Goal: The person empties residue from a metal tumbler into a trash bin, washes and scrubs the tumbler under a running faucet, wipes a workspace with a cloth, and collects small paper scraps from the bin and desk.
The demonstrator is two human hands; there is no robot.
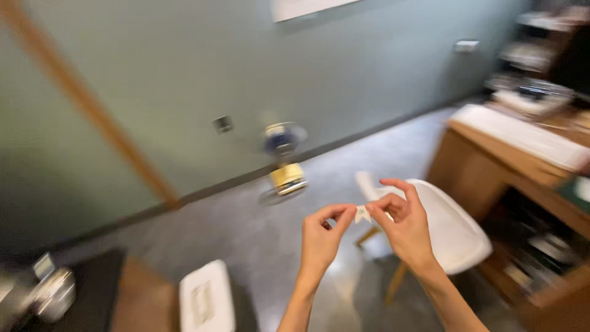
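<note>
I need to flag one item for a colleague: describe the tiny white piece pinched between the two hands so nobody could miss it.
Start at the white moulded chair beside the wooden desk. In front of it, the left hand and right hand meet at their fingertips. Between them sits the small white folded scrap, far smaller than anything else white here and the only thing held.

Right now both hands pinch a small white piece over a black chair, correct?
Not quite. In the head view the left hand and right hand do pinch the small white piece between them, but the chair below is white, not black.
</note>
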